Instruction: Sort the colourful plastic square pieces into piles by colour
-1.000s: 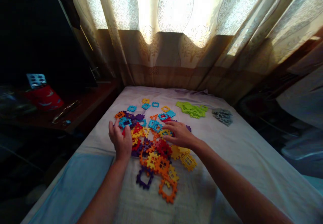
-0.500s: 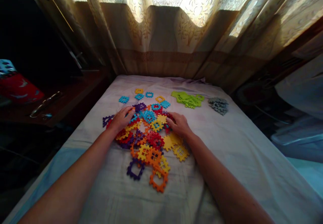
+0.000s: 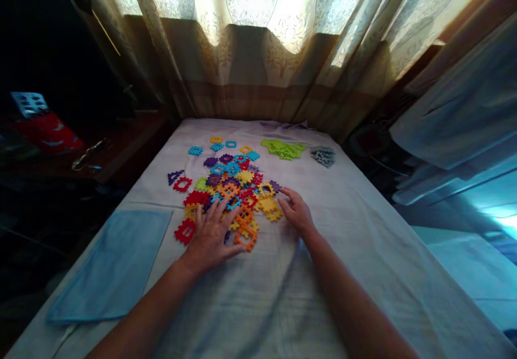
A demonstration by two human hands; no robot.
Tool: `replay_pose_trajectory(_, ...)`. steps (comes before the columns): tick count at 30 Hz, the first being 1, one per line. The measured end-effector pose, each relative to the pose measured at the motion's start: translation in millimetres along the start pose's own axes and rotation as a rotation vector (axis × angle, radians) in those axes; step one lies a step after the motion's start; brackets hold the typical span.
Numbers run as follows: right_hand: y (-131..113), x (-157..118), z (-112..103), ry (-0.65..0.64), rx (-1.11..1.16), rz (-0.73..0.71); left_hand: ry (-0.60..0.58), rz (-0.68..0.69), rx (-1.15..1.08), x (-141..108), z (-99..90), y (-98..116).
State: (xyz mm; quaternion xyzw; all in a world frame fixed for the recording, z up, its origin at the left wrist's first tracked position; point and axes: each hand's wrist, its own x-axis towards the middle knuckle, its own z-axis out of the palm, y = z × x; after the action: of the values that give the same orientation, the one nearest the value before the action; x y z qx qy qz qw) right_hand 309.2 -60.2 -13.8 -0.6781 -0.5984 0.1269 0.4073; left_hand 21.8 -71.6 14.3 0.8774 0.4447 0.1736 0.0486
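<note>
A mixed heap of notched plastic tiles (image 3: 244, 177) in red, orange, yellow, blue and purple lies on the pale sheet. My left hand (image 3: 212, 237) rests with fingers spread over the heap's near left part, its thumb by an orange frame tile (image 3: 246, 239). At the heap's right edge is my right hand (image 3: 295, 211), fingers apart, beside yellow tiles (image 3: 270, 208) and a purple one. Nothing shows in either hand. Lime green tiles (image 3: 283, 149) form a separate pile further back, with a grey pile (image 3: 322, 156) to its right.
A folded light blue cloth (image 3: 113, 264) lies at the left. Loose blue tiles (image 3: 195, 150) are behind the heap. A dark cabinet with a red container (image 3: 50, 132) stands at the left, and curtains (image 3: 250, 73) hang behind the bed.
My left hand has moved toward me onto the heap's near part, and its fingers have spread. My right hand sits at the right edge. Tiles have shifted, and the view has turned right.
</note>
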Motion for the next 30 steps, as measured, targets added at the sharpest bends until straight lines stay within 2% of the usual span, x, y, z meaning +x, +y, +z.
replay_pose_trajectory(2,-1,-19,0,0.023,-0.021,0.012,-0.007,0.011,0.015,-4,8.4,15)
replay_pose_trajectory(5,-9,-39,3,0.046,-0.079,-0.01,0.037,-0.076,0.05,2,17.2,27)
replay_pose_trajectory(7,-15,-45,4,0.053,-0.135,-0.022,0.098,-0.123,0.076,4,19.0,28)
replay_pose_trajectory(10,-25,-50,5,0.052,-0.242,0.003,0.177,-0.119,0.091,0,18.8,24)
replay_pose_trajectory(16,-36,-50,3,-0.011,-0.355,0.037,0.264,-0.139,0.042,-15,22.8,15)
replay_pose_trajectory(20,-30,-48,3,0.015,-0.285,-0.012,0.293,-0.167,0.003,-13,28.8,8)
replay_pose_trajectory(25,-21,-44,5,0.082,-0.06,-0.1,0.333,-0.188,-0.006,-10,34.2,3)
replay_pose_trajectory(30,-23,-45,6,0.152,0.049,-0.134,0.36,-0.178,-0.003,-11,35.1,0)
